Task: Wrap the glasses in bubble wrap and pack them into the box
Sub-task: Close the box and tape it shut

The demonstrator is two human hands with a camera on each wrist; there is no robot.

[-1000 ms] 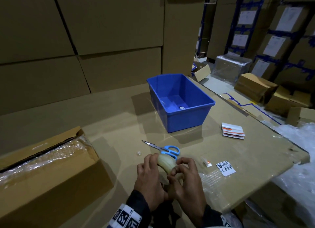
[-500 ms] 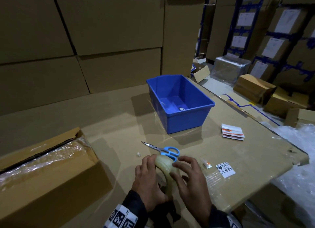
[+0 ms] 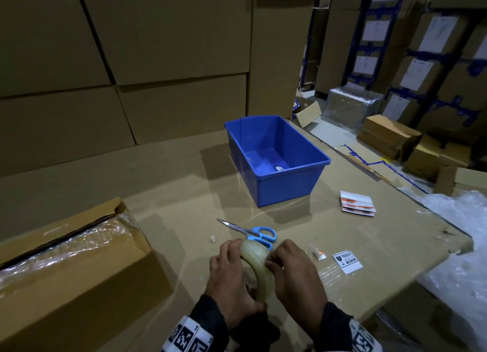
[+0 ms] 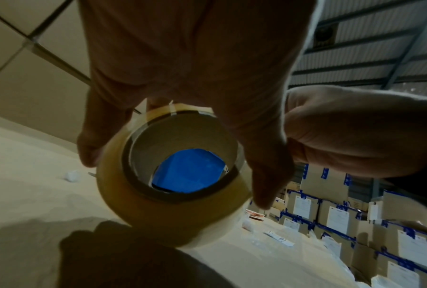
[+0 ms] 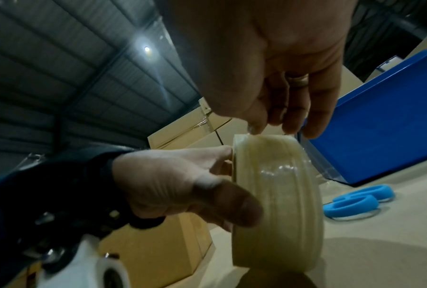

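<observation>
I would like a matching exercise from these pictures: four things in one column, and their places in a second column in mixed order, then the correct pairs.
Things:
1. tape roll
2. scissors
3. FRAGILE sticker
4. blue bin

Places:
A. flat on the table, to the right of the hands
B. farther back on the table, beyond the scissors
C. held up between both hands
D. on the table just beyond the hands

Pairs: 1-C, 2-D, 3-A, 4-B
</observation>
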